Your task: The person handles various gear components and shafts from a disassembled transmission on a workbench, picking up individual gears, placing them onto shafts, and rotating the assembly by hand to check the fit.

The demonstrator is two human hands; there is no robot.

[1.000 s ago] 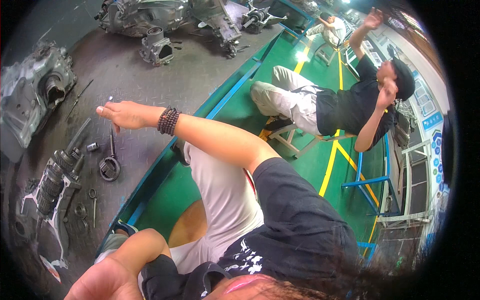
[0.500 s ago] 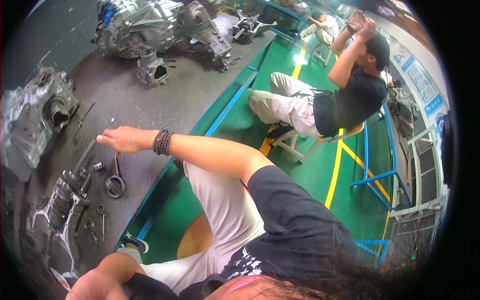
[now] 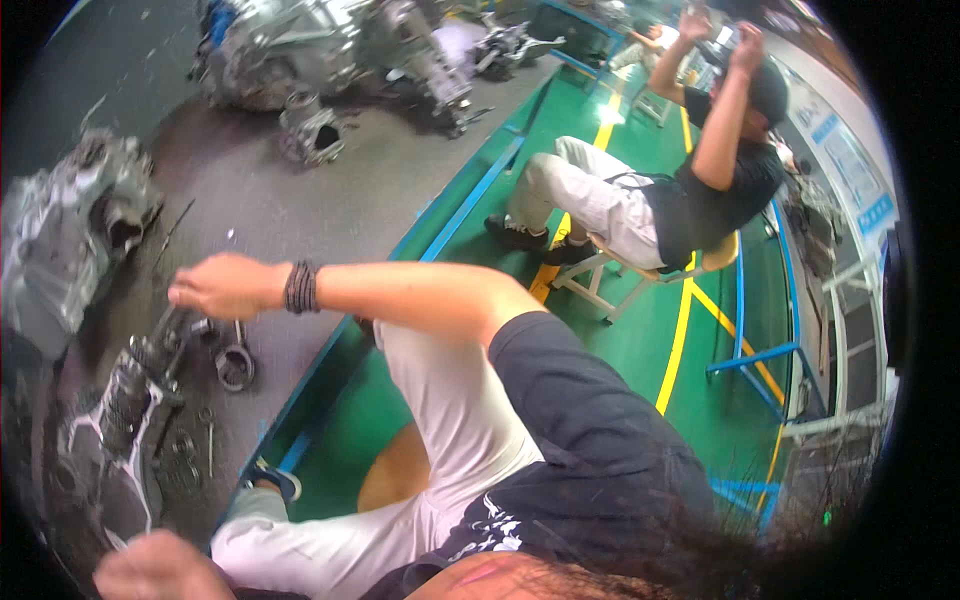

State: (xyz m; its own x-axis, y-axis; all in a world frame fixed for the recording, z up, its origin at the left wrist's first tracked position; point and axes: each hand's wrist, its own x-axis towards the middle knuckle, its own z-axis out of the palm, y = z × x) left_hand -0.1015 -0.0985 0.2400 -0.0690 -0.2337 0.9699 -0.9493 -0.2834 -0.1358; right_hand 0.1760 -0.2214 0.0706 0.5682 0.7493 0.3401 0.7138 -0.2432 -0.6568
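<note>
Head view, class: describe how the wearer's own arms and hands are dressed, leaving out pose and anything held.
Both forearms are bare, with no gloves. The right hand has a dark, banded bracelet at the wrist, and a dark short sleeve covers the upper arm. The left hand shows at the lower edge, bare, with no wristwear in view.

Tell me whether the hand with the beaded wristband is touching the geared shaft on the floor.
Cannot tell. In the head view the right hand hangs just over the top end of the geared shaft, but motion blur hides whether the fingers meet it.
</note>
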